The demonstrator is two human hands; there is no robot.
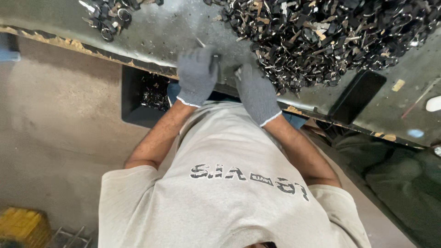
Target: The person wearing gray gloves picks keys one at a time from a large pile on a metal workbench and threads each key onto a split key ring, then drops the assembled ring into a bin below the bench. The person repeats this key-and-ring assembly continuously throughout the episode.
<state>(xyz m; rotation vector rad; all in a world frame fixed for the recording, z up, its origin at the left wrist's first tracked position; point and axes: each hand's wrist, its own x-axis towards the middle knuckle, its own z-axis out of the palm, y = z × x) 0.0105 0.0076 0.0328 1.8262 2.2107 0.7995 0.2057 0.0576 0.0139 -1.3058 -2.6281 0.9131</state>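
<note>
Both my hands wear grey knit gloves and rest at the near edge of a grey metal table (161,32). My left hand (197,76) is closed around a small metal part (200,42) whose thin tip sticks out above the fingers. Close beside it, my right hand (257,94) is curled on another small metal part (238,71) at its fingertips. The two hands almost touch. A big heap of small black and metal parts (330,36) lies just right of my right hand, reaching its knuckles.
A smaller pile of the same parts (108,16) sits at the table's far left. A black phone (358,96) lies near the table edge on the right, with a white object (434,103) beyond it. Below the table stands a black bin (147,94) holding parts. A yellow crate (23,225) is on the floor.
</note>
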